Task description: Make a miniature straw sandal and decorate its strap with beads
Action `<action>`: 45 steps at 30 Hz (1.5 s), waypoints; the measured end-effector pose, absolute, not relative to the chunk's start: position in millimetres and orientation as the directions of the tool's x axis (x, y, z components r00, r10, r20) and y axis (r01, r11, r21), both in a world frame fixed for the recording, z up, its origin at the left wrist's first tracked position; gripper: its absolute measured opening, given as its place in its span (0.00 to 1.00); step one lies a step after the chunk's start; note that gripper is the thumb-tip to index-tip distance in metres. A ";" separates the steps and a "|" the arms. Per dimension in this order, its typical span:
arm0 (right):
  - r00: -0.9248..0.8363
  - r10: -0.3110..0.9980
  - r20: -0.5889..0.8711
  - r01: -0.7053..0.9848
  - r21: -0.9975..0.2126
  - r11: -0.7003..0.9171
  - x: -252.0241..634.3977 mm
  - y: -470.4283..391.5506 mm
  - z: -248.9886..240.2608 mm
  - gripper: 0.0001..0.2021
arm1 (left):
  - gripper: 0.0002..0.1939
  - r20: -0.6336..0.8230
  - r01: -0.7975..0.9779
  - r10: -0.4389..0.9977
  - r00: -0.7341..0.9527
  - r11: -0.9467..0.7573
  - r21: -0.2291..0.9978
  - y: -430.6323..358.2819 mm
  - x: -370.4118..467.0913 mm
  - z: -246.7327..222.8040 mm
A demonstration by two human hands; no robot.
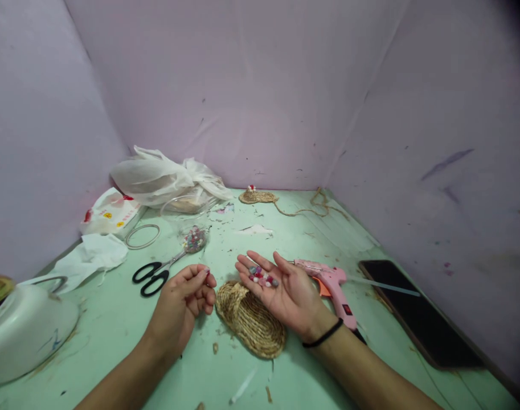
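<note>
My right hand (285,293) lies palm up on the green table with several small coloured beads (263,277) resting on its fingers. My left hand (185,302) is curled beside it, thumb and forefinger pinched on one small bead (207,273). Between and below the two hands lies a small woven straw slipper (249,319). A pink glue gun (332,287) lies just right of my right hand.
Black-handled scissors (155,276) and a clear jar of beads (193,228) lie behind my left hand. White plastic bags (166,179), a metal ring (142,235), a white bowl (24,330), a second straw piece with twine (257,196) and a dark phone (417,310) surround the area.
</note>
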State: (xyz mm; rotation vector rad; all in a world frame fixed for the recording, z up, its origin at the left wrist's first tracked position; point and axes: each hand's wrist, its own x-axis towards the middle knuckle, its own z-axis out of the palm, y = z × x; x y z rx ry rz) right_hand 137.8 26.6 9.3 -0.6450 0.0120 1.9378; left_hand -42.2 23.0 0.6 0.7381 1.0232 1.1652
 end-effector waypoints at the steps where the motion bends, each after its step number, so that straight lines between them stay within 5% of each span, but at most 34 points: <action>1: -0.314 0.844 -0.435 -0.850 -0.268 -0.454 138.0 25.8 8.3 0.20 | 0.06 -0.283 -0.404 0.956 0.071 0.287 0.868 23.7 -42.2 1.6; 8: -0.323 0.854 -0.407 -0.865 -0.239 -0.441 140.4 26.8 5.3 0.20 | 0.03 -0.368 -0.466 0.927 0.078 0.360 0.808 25.6 -41.2 5.6; 23: -0.258 0.873 -0.414 -0.878 -0.277 -0.391 140.2 31.0 -4.3 0.20 | 0.08 -0.309 -0.281 0.950 0.047 0.310 0.908 29.4 -38.6 -4.4; 32: -0.251 0.884 -0.395 -0.910 -0.215 -0.355 141.0 31.7 -8.1 0.21 | 0.05 -0.432 -0.390 0.888 0.159 0.459 0.799 35.0 -39.7 6.5; 35: -0.257 0.887 -0.384 -0.912 -0.207 -0.355 141.4 31.1 -8.5 0.21 | 0.07 -0.411 -0.241 0.907 0.092 0.421 0.875 37.9 -32.1 14.9; 39: -0.274 0.887 -0.372 -0.906 -0.209 -0.367 141.8 31.7 -8.0 0.21 | 0.08 -0.156 0.157 0.986 0.054 0.145 0.977 47.5 -17.8 21.7; 45: -0.299 0.888 -0.350 -0.899 -0.210 -0.385 141.8 32.9 -6.6 0.23 | 0.08 0.082 0.521 0.916 0.392 -0.294 0.801 66.6 -4.6 19.2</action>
